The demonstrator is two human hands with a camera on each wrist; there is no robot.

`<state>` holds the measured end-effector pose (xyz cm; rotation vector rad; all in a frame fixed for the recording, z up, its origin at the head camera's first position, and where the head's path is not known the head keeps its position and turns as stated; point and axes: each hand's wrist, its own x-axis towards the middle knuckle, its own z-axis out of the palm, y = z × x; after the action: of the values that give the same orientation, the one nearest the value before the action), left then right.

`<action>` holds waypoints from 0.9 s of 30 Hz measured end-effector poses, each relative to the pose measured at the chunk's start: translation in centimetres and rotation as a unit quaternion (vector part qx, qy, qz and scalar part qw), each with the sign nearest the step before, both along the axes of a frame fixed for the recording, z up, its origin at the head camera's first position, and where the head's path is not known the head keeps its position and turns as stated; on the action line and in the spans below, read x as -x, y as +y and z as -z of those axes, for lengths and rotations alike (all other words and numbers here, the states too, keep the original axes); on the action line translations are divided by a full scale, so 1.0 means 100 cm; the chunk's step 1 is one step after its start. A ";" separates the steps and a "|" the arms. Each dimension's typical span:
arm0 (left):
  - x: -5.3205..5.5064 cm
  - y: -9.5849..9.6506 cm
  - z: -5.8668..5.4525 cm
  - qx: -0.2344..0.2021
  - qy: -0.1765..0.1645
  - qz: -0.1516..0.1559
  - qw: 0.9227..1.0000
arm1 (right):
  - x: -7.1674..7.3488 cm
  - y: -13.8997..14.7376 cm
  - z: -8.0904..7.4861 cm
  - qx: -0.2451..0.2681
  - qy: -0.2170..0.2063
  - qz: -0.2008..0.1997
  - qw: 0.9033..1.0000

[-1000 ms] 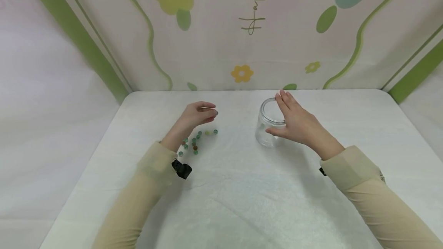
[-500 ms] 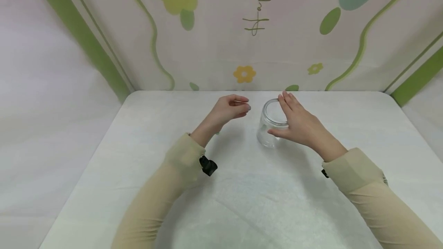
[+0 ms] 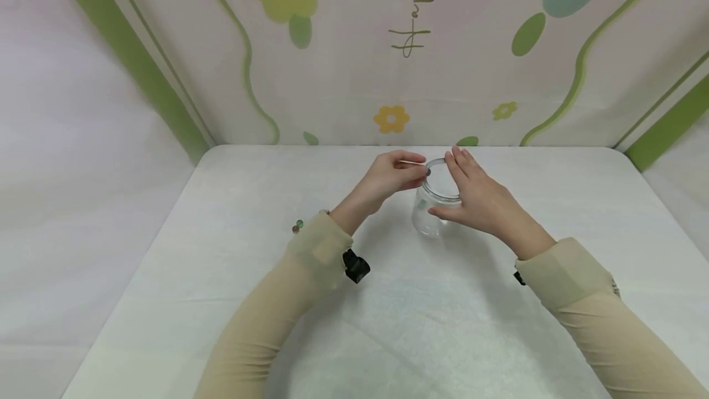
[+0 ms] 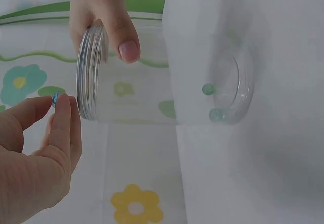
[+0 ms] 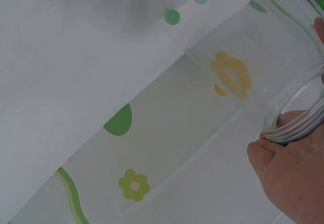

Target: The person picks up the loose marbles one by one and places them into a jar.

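Note:
My left hand (image 3: pixel 388 176) pinches a small blue marble (image 4: pixel 56 100) between thumb and fingertips, right beside the rim of a clear glass jar (image 3: pixel 425 221). The jar stands upright, its mouth uncovered. My right hand (image 3: pixel 480 197) holds the jar near the top, thumb along the near side and fingers reaching over the far rim. Inside, at the bottom, lie two green marbles (image 4: pixel 208 89), seen through the glass in both wrist views.
A green marble (image 3: pixel 300 223) and a brown marble (image 3: pixel 295 229) show on the white-covered table (image 3: pixel 388 325), beside my left sleeve (image 3: pixel 318 251), which overlaps that area. A flower-printed cloth backdrop (image 3: pixel 343 79) rises behind the table's far edge.
My left hand has moved right, from above the loose marbles to the jar's rim, carrying the marble. My left forearm now covers most of the loose marbles. The right hand keeps its hold.

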<state>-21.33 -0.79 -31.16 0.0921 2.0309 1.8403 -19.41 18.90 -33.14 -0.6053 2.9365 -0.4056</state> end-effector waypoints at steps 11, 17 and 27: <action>-0.001 0.006 0.001 -0.015 -0.011 -0.016 1.000 | 0.000 0.000 0.000 -0.003 0.000 0.001 1.000; 0.000 0.006 0.002 -0.012 -0.009 -0.020 1.000 | 0.000 0.000 0.000 -0.002 0.002 0.001 1.000; 0.007 -0.018 0.011 0.002 -0.023 -0.043 0.999 | 0.000 -0.001 0.000 -0.007 0.001 -0.002 1.000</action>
<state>-21.98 -2.59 -32.30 -0.0384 2.0374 1.8714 -19.46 18.81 -33.19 -0.6086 2.9369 -0.3833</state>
